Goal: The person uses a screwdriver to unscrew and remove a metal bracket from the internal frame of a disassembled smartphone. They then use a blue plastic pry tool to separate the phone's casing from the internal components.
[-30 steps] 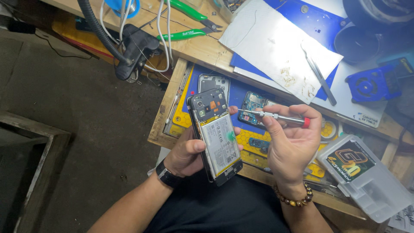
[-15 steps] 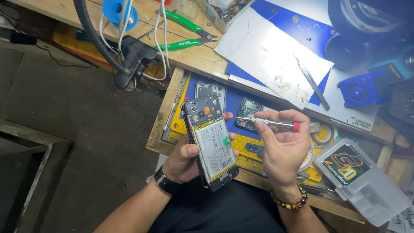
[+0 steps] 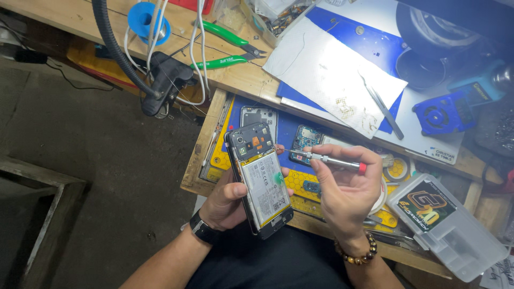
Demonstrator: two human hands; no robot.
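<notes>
My left hand grips an opened phone from beneath, back cover off, with its white battery and upper circuit board showing. My right hand holds a thin silver screwdriver with a red cap, lying level. Its tip reaches the phone's upper right edge near the board. Both hands hover over an open wooden drawer lined with a yellow and blue mat. A black watch is on my left wrist and a bead bracelet on my right.
Green-handled cutters, a white sheet with tweezers, a blue fan and a blue solder spool lie on the bench. A clear plastic box sits right. A black clamp holds cables at the bench edge.
The phone and both hands have stayed nearly in place. The screwdriver tip has drawn in to the phone's upper right edge. The view shifted slightly.
</notes>
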